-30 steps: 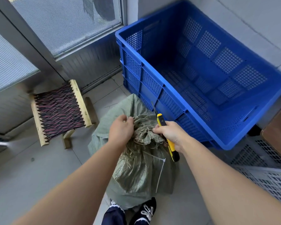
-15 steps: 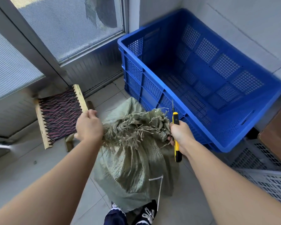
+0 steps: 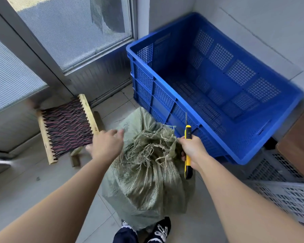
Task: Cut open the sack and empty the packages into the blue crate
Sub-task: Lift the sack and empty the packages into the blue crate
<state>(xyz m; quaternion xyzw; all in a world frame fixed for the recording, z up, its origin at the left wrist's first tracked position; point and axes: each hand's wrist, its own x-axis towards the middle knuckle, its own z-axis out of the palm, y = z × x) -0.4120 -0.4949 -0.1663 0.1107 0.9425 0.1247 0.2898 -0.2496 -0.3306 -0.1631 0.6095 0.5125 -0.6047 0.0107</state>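
Your right hand (image 3: 191, 151) was clenched around a yellow-and-black box cutter (image 3: 188, 151), its thin blade pointing up toward the rim of the blue crate (image 3: 165, 109), and the same hand also pinched the frayed edge of the sack (image 3: 147, 181) at its top. Your left hand (image 3: 106, 145) was released, fingers spread and blurred, just beside the sack's top on the side away from the crate; whether it touched the fabric could not be told. The green woven sack stood upright on the tiled floor (image 3: 42, 186), right against the crate's near wall, its mouth a bunch of loose torn strands. No packages showed through the opening. The crate held nothing visible on its mesh bottom. A small wooden stool (image 3: 67, 127) with a woven dark-and-red seat sat on the far side of the sack from the crate. Your dark shoe (image 3: 160, 230) was at the foot of the sack. White mesh crates (image 3: 281, 190) lay just beyond the blue crate's near corner.
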